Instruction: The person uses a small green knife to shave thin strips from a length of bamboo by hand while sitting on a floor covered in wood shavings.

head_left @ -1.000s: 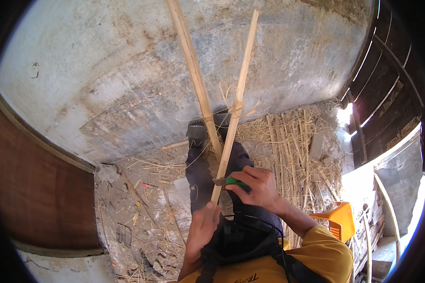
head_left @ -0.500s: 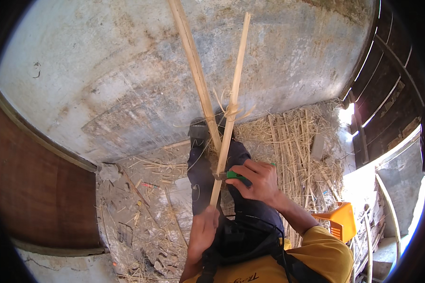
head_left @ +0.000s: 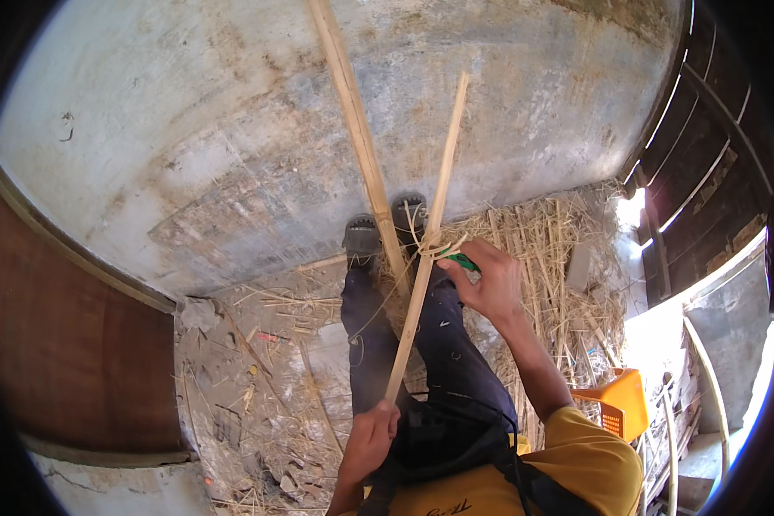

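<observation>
My left hand is closed round the near end of a pale bamboo strip, just above my lap. The strip slants away from me, its far end up in front of the wall. My right hand grips a green-handled knife against the strip's right side, about midway along. The blade is hidden by curled shavings bunched on the strip there. A longer, thicker bamboo pole lies behind the strip, running between my legs and leaning up towards the wall.
A stained concrete wall stands ahead. Bamboo sticks and shavings litter the floor on the right, with more scraps on the left. An orange plastic basket stands by my right elbow. A brown panel is at the left.
My right hand and the knife have moved away from me along the strip, up to the curled shavings. The strip has come back towards me, and my left hand has dropped slightly.
</observation>
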Motion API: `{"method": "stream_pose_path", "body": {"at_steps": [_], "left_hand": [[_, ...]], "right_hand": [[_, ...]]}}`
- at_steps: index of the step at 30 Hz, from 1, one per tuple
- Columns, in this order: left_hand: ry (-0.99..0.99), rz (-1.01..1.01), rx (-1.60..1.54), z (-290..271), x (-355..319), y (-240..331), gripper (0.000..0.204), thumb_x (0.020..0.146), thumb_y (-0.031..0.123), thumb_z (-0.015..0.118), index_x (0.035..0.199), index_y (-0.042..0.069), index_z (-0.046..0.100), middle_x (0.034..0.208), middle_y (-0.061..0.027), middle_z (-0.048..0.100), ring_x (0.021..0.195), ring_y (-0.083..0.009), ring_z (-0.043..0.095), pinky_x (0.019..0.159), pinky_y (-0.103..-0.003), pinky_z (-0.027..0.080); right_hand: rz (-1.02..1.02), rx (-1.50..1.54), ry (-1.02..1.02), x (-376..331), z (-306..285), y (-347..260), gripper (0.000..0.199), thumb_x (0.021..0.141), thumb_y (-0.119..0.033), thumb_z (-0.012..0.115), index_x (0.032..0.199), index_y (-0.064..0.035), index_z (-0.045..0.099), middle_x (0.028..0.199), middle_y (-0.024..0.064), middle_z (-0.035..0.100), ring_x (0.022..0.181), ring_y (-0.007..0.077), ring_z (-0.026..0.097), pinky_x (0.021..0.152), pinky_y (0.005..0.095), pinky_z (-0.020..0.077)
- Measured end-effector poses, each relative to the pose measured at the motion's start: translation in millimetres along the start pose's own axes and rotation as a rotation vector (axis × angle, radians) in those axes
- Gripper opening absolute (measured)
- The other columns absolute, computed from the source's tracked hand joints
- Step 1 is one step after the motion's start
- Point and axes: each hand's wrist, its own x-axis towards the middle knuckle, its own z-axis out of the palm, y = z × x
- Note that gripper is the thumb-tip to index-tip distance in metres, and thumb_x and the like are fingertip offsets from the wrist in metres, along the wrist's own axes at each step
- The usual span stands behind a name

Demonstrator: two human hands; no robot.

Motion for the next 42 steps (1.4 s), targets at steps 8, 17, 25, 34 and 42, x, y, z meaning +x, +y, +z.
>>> {"method": "stream_pose_path", "body": {"at_steps": [8, 17, 25, 34, 42], "left_hand": [[-0.018, -0.107, -0.084, -12.4, 4.3, -8.9, 0.054, 0.125, 0.037, 0.041, 0.088, 0.002, 0.058, 0.068, -0.0004, 0.048, 0.061, -0.0104, 0.047, 0.057, -0.031, 0.039], [0.029, 0.019, -0.022, -7.8, 28.9, 17.7, 0.054, 0.125, 0.033, 0.037, 0.086, 0.002, 0.058, 0.066, -0.001, 0.051, 0.058, -0.0116, 0.05, 0.056, -0.032, 0.041], [0.014, 0.079, 0.012, -7.0, 28.7, 17.8, 0.052, 0.125, 0.029, 0.037, 0.086, 0.001, 0.057, 0.065, -0.0022, 0.05, 0.058, -0.013, 0.051, 0.057, -0.033, 0.043], [-0.008, 0.001, 0.02, 0.6, 9.0, 3.9, 0.051, 0.125, 0.031, 0.04, 0.089, 0.001, 0.06, 0.067, -0.0019, 0.049, 0.059, -0.0114, 0.047, 0.058, -0.032, 0.042], [-0.097, -0.203, -0.228, -7.1, 13.8, -6.5, 0.055, 0.125, 0.042, 0.042, 0.097, 0.001, 0.067, 0.072, 0.0022, 0.049, 0.06, -0.0075, 0.043, 0.055, -0.027, 0.039]], "right_hand": [[0.171, 0.151, -0.191, -2.2, -1.5, -5.0, 0.022, 0.097, -0.027, 0.087, 0.104, -0.0069, 0.083, 0.09, 0.0113, 0.078, 0.071, 0.0337, 0.074, 0.065, 0.0424, 0.0569], [-0.164, 0.128, -0.213, -46.2, -3.4, -38.6, 0.027, 0.091, -0.037, 0.092, 0.105, -0.0157, 0.083, 0.081, 0.002, 0.068, 0.063, 0.0263, 0.07, 0.055, 0.04, 0.0551], [-0.14, 0.062, -0.135, -41.3, -6.2, -37.9, 0.025, 0.091, -0.036, 0.092, 0.104, -0.0165, 0.083, 0.081, 0.0009, 0.067, 0.061, 0.0261, 0.07, 0.055, 0.0402, 0.0548], [-0.04, 0.002, -0.007, 0.9, -14.6, 6.5, 0.026, 0.095, -0.03, 0.09, 0.106, -0.0079, 0.082, 0.089, 0.009, 0.077, 0.072, 0.0321, 0.076, 0.062, 0.0411, 0.0576], [0.165, 0.165, -0.214, -5.0, -9.7, 3.9, 0.025, 0.101, -0.021, 0.083, 0.111, 0.0009, 0.078, 0.085, 0.0166, 0.071, 0.071, 0.0364, 0.069, 0.067, 0.0448, 0.0531]]}}
